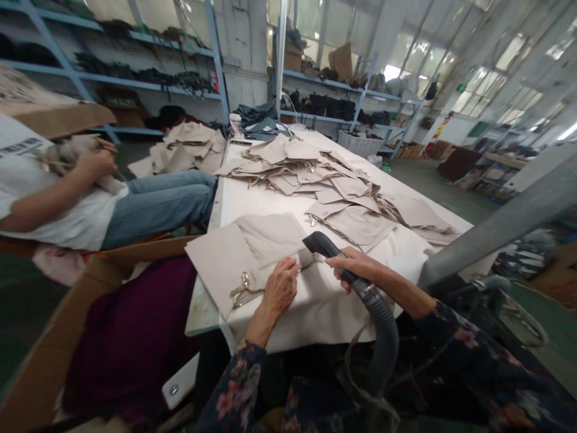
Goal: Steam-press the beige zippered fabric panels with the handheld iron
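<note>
My right hand (358,267) is wrapped round a black vacuum nozzle (322,243) with a grey ribbed hose (383,325) running down from it. The nozzle's tip is just above a beige fabric piece (270,237) near the table's front. My left hand (282,282) has its fingers closed at the edge of that fabric, beside a small greyish fabric part (306,258). A flat beige panel (220,252) lies to the left, with gold-coloured metal hardware (244,290) near my left wrist.
A large pile of beige pieces (302,168) covers the table's middle. At left sits a person in jeans (157,201). A cardboard box (54,337) with purple cloth (135,331) stands beside the table. A grey metal bar (500,216) slants across the right.
</note>
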{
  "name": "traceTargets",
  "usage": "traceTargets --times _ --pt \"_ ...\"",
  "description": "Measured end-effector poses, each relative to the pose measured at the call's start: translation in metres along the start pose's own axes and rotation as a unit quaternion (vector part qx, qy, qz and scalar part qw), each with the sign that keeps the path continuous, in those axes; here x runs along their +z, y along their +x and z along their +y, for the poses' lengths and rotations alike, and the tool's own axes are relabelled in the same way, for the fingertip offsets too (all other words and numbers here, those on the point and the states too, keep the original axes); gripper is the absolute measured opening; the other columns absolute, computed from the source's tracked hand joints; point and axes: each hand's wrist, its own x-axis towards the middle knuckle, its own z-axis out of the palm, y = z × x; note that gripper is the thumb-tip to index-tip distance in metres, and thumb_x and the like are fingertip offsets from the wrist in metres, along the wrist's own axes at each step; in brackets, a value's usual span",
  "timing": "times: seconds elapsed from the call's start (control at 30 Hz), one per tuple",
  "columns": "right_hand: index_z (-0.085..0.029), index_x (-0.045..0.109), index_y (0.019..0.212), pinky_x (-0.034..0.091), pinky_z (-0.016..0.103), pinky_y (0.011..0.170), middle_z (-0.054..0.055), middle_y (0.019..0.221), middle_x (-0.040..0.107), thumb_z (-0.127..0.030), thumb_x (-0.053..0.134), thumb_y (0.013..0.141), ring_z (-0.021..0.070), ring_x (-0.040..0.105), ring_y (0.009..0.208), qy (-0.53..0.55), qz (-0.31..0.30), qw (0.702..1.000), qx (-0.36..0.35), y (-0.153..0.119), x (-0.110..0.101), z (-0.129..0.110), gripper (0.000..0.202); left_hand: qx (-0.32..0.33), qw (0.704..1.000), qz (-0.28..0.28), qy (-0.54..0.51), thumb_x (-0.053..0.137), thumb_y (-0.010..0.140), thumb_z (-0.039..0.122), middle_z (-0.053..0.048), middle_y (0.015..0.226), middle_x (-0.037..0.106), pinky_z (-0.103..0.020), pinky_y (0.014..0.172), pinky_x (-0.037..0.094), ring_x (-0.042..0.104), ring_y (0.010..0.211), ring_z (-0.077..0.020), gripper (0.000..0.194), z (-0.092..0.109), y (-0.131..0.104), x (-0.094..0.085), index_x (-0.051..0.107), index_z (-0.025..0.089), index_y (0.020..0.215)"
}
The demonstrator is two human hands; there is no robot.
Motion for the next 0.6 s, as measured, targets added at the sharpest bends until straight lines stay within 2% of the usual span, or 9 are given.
traceTargets --times 0.13,0.2,0.27,0.33,0.4,0.47,0.53,0.6 --pt "-0.013 0.051 0.066 0.049 0.022 0.037 0.0 0.054 0.055 -0.042 0.059 0.079 0.0114 0.055 0.039 0.0 -0.066 0.998 -0.014 0.004 0.016 -0.006 0.033 -0.025 0.999 0.02 0.004 0.039 0.081 0.007 -0.011 0.102 0.062 -0.033 0.096 0.04 0.051 0.108 -0.0209 0.028 0.011 -0.005 -0.019 0.062 0.013 0.096" --pt "-0.013 0.051 0.065 0.049 0.021 0.037 0.0 0.053 0.056 -0.042 0.059 0.079 0.0104 0.055 0.038 -0.005 -0.077 0.997 -0.013 0.007 0.021 -0.004 0.033 -0.102 0.991 0.071 0.045 0.039 0.085 0.016 -0.011 0.094 0.062 -0.033 0.088 0.043 0.055 0.098 -0.0215 0.022 0.01 -0.006 -0.038 0.061 0.015 0.089" --pt "-0.014 0.05 0.066 0.049 0.021 0.037 -0.001 0.053 0.056 -0.041 0.059 0.079 0.0096 0.054 0.037 -0.003 -0.077 0.997 -0.004 0.009 0.024 -0.002 0.032 -0.219 0.962 0.113 0.115 0.04 0.087 0.031 -0.012 0.088 0.062 -0.035 0.079 0.044 0.057 0.089 -0.0243 0.025 0.002 -0.005 -0.059 0.059 0.015 0.086" --pt "-0.014 0.049 0.068 0.048 0.02 0.036 -0.001 0.054 0.056 -0.04 0.06 0.079 0.0092 0.053 0.037 0.004 -0.079 0.997 0.002 0.01 0.026 0.0 0.03 -0.322 0.928 0.091 0.165 0.043 0.084 0.046 -0.015 0.084 0.062 -0.037 0.072 0.043 0.059 0.084 -0.0282 0.037 -0.011 0.0 -0.076 0.058 0.013 0.091" --pt "-0.015 0.048 0.068 0.048 0.02 0.035 -0.002 0.052 0.056 -0.04 0.059 0.079 0.0096 0.053 0.036 0.006 -0.087 0.996 0.001 0.009 0.026 0.001 0.029 -0.376 0.909 0.021 0.178 0.047 0.08 0.051 -0.018 0.084 0.063 -0.038 0.069 0.043 0.06 0.082 -0.0322 0.044 -0.025 0.006 -0.084 0.058 0.011 0.092" --pt "-0.015 0.049 0.068 0.048 0.021 0.035 -0.002 0.05 0.055 -0.04 0.059 0.079 0.0102 0.053 0.036 0.007 -0.097 0.995 -0.006 0.007 0.026 0.001 0.029 -0.394 0.906 -0.028 0.153 0.052 0.077 0.045 -0.021 0.086 0.063 -0.039 0.069 0.043 0.06 0.086 -0.0348 0.037 -0.037 0.011 -0.086 0.06 0.011 0.088" --pt "-0.015 0.049 0.066 0.049 0.022 0.036 -0.002 0.047 0.054 -0.039 0.058 0.08 0.0102 0.052 0.035 0.011 -0.115 0.993 -0.013 0.003 0.026 0.001 0.029 -0.405 0.911 -0.019 0.074 0.056 0.071 0.03 -0.02 0.087 0.064 -0.038 0.071 0.043 0.06 0.091 -0.0346 0.019 -0.047 0.012 -0.084 0.06 0.013 0.077" --pt "-0.015 0.05 0.065 0.05 0.023 0.038 -0.003 0.045 0.053 -0.038 0.056 0.081 0.01 0.051 0.035 0.018 -0.139 0.99 -0.022 -0.003 0.028 0.001 0.029 -0.412 0.91 0.012 -0.029 0.055 0.065 0.019 -0.017 0.079 0.065 -0.035 0.07 0.043 0.061 0.087 -0.0309 0.005 -0.054 0.008 -0.083 0.056 0.015 0.064"
